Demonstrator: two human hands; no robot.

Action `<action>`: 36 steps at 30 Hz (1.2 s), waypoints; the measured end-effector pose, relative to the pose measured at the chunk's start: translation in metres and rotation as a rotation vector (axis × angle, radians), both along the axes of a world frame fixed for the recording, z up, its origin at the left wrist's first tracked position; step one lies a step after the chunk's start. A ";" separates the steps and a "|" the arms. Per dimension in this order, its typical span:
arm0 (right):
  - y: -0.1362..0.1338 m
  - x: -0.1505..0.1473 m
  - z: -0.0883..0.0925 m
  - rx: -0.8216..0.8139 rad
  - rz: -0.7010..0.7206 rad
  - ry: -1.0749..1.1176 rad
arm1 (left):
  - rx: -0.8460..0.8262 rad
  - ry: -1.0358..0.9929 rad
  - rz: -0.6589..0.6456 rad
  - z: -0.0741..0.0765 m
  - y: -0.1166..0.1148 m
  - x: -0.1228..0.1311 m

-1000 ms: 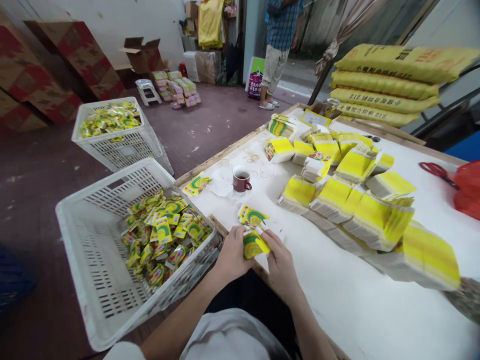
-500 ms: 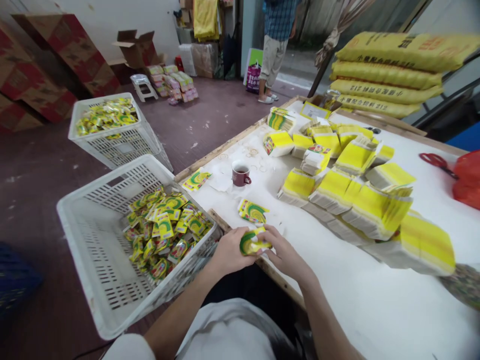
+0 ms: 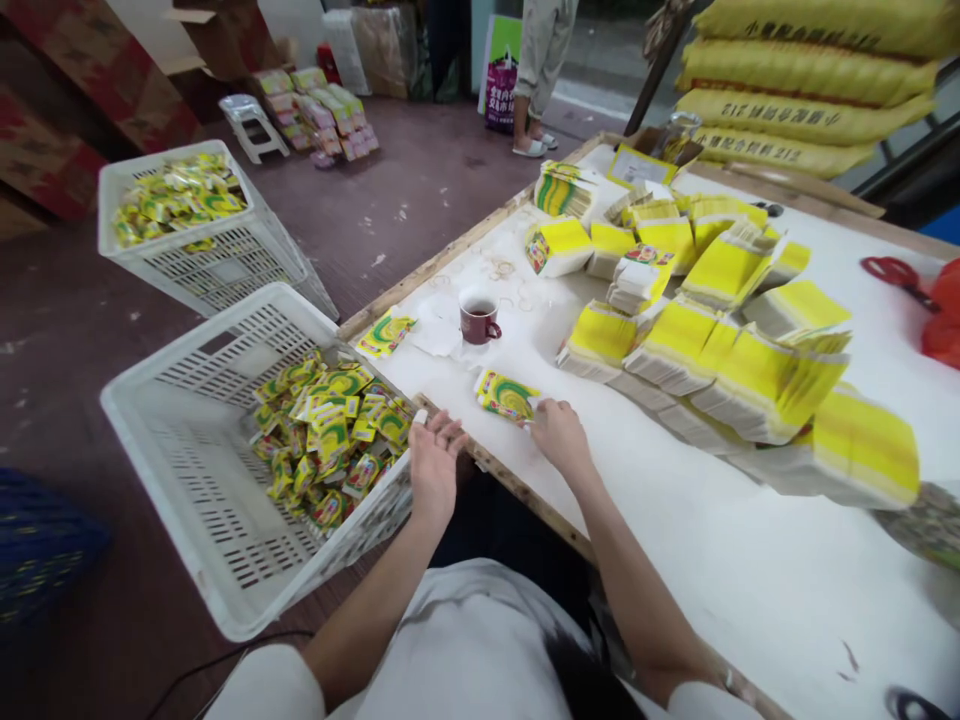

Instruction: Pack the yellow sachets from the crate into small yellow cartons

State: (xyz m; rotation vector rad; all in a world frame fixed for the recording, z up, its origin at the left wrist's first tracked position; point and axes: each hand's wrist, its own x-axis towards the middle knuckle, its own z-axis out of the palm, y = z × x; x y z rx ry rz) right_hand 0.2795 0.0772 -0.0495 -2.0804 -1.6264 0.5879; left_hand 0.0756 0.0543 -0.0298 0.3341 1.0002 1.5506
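My left hand is open, palm up with fingers spread, beside the right rim of the near white crate. Something white covers its thumb tip. Inside the crate lies a heap of small folded yellow-and-green packets. My right hand is closed at the right-hand corner of a flat yellow-and-green packet on the white tabletop; its fingertips pinch the edge. Another similar packet lies at the table's left edge.
A dark red mug of dark liquid stands behind the packet. Stacks of yellow wrappers cover the table's right part, with red scissors beyond. A second filled crate stands on the floor. A person stands at the back.
The folded packet that both hands held is out of them. My left hand has moved left to the crate and opened; my right hand has reached the flat packet. The view has tilted down.
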 end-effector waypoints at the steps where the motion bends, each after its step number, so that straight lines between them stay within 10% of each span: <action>1: 0.000 -0.005 -0.003 -0.010 0.004 -0.030 | -0.006 0.019 -0.040 -0.001 -0.002 0.004; 21: -0.006 -0.008 -0.004 0.093 0.046 0.160 | -0.186 0.060 -0.499 -0.007 -0.020 0.031; 28: -0.048 -0.028 0.024 0.053 0.265 0.461 | 0.016 -0.124 -0.317 0.006 -0.002 0.043; 36: -0.060 -0.049 0.037 0.264 0.041 0.456 | 0.107 0.219 -0.225 -0.001 -0.010 0.046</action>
